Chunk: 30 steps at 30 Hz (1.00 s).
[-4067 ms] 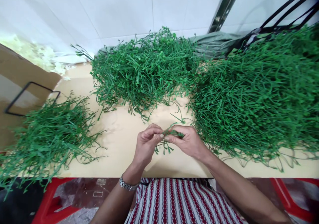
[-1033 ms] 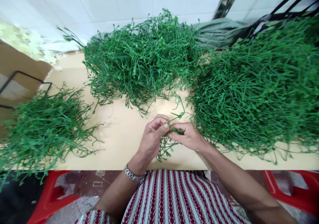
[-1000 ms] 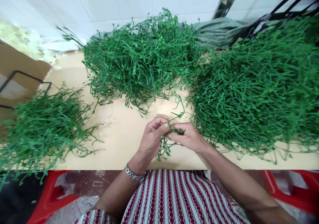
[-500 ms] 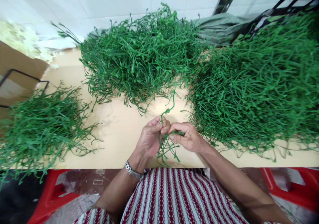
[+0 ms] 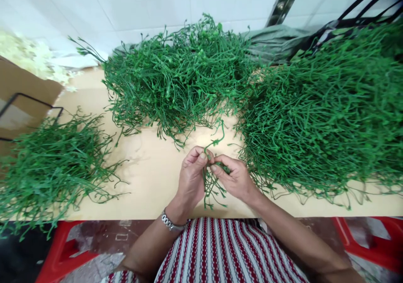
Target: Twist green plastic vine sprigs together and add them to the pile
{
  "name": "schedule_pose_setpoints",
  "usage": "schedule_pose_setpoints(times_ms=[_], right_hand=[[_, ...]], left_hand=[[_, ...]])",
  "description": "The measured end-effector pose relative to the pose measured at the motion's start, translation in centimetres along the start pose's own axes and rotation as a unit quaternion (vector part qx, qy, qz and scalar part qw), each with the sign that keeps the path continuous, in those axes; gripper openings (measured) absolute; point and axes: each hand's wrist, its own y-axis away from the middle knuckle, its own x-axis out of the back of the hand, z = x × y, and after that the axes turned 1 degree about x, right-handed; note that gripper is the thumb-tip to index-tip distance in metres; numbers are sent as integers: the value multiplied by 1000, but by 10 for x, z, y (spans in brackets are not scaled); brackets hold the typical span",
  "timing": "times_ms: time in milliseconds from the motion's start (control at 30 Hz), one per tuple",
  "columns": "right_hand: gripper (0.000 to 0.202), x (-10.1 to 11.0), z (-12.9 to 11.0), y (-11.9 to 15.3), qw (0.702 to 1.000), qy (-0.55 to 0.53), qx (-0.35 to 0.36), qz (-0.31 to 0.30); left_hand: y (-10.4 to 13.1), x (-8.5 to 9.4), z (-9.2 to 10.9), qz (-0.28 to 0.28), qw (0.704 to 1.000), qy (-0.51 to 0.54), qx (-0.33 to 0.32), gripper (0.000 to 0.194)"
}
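Nearest, below the counter (image 5: 151,186), there are a striped shirt (image 5: 226,253) and red plastic frames (image 5: 61,253) at both sides, above a floor (image 5: 121,237) of dark and grey patches. The counter is pale and has a straight front edge. On it lie three heaps of green stems: the left heap (image 5: 63,165) partly hangs over this edge, the right heap (image 5: 324,123) is the largest, and the middle heap (image 5: 179,77) lies farther back. Behind, a grey-green cloth (image 5: 273,43) rests against the white wall (image 5: 151,1).

Over the counter, between the heaps, is a small bunch of stems (image 5: 205,188). The left grip (image 5: 191,176) is narrow, its thumb and fingers pinching this bunch. The right grip (image 5: 236,176) is also closed on it, just beside; one curved stem (image 5: 222,131) rises beyond the fingertips.
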Motion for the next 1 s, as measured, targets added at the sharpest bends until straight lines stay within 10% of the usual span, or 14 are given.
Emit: schedule_pose_setpoints(times_ms=[233, 567, 1000], right_hand=[[26, -12, -4, -1, 990, -102, -66, 73], [21, -13, 10, 0, 919, -372, -130, 15], [13, -9, 11, 0, 975, -217, -37, 28]], left_hand=[[-6, -8, -17, 27, 999, 8, -36, 17], [-11, -6, -23, 25, 999, -9, -42, 12], [-10, -3, -11, -14, 993, 96, 62, 17]])
